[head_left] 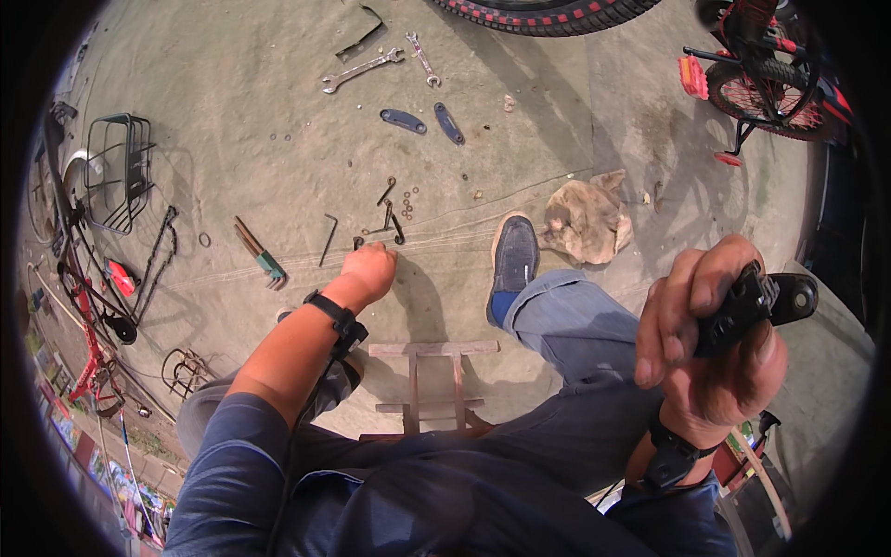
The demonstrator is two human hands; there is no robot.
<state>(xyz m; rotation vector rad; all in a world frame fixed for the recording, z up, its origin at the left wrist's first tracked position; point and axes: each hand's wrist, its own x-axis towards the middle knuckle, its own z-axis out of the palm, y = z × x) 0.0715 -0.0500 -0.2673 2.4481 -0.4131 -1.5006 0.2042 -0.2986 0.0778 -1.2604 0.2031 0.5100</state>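
My right hand (710, 343), raised at the right, has its fingers wrapped round a black part with a rounded lug and a hole (795, 298). I cannot make out its exact kind. Low over the ground, my left hand (371, 269) is closed with the fingertips turned down and partly hidden. Whatever they may pinch does not show clearly. Just beyond that hand lie dark bolts (388, 215) and several small washers (406, 206). To its left are a loose hex key (329, 239) and a green-holder hex key set (262, 255).
Two wrenches (364, 71) (424, 60) and two dark oval plates (402, 121) (449, 123) lie farther off. A crumpled cloth (585, 221) is beside my shoe (515, 260). A black rack (118, 172) stands left; a bicycle wheel (557, 17) and red pedal (692, 76) are at the far side.
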